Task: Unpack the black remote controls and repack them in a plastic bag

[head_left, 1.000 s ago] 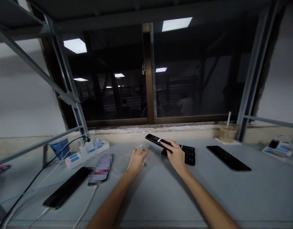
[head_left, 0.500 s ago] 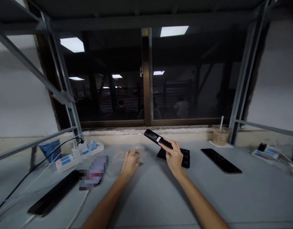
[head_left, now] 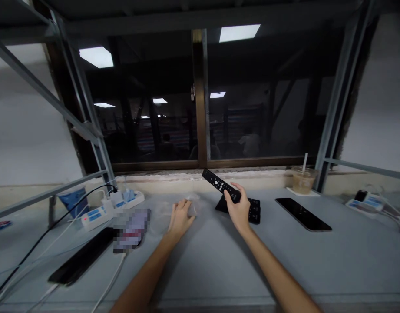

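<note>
My right hand grips a black remote control by its lower end, raised above the table with its button side towards me. Beneath that hand lie other black remotes, partly covered by it, with buttons showing at the right. On the table to the left, my left hand lies palm down, fingers stretched forward and thumb apart. It touches a thin clear plastic bag, whose crumpled edges show around the fingers; what is under the palm is hidden.
A black phone and an iced drink cup stand at right. On the left are a white power strip with cables, a long dark device and a phone with a blurred screen. Metal posts frame the window.
My right hand has turned the remote over from its labelled back to its button side. My left hand's fingers have gone from curled together to laid out over the plastic bag.
</note>
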A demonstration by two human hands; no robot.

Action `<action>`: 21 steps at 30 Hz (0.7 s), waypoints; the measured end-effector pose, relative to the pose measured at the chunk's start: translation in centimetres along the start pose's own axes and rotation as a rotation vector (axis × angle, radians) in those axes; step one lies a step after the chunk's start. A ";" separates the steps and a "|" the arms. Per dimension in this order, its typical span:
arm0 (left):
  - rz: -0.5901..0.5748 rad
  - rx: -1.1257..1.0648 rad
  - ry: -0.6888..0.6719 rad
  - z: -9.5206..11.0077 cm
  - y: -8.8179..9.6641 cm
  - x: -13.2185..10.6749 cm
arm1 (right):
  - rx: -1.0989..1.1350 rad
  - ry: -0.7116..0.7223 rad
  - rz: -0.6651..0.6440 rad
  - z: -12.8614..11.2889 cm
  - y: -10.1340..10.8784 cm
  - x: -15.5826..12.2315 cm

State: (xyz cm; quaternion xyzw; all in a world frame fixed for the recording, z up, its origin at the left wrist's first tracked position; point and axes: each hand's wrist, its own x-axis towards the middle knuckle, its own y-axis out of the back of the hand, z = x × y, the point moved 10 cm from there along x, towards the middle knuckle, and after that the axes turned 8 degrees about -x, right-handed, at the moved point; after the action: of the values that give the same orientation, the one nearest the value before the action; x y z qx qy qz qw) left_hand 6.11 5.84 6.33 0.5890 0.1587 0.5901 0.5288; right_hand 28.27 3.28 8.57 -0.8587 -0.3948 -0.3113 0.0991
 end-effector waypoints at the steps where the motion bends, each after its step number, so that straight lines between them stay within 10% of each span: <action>1: 0.005 0.002 0.003 0.0 0.0 0.0 | 0.041 -0.060 0.007 0.5 0.1 0.0; 11: 0.008 -0.028 -0.033 0.3 -0.2 -0.1 | 0.385 -0.423 0.002 4.6 -1.0 0.0; 21: 0.008 -0.075 -0.108 1.9 0.0 -0.3 | 0.281 -0.335 0.011 3.5 -0.4 0.1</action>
State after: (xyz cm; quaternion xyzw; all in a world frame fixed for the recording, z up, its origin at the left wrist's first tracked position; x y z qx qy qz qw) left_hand 7.68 4.78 6.70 0.6004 0.1052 0.5650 0.5561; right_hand 29.62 5.11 5.87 -0.8784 -0.4406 -0.1056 0.1523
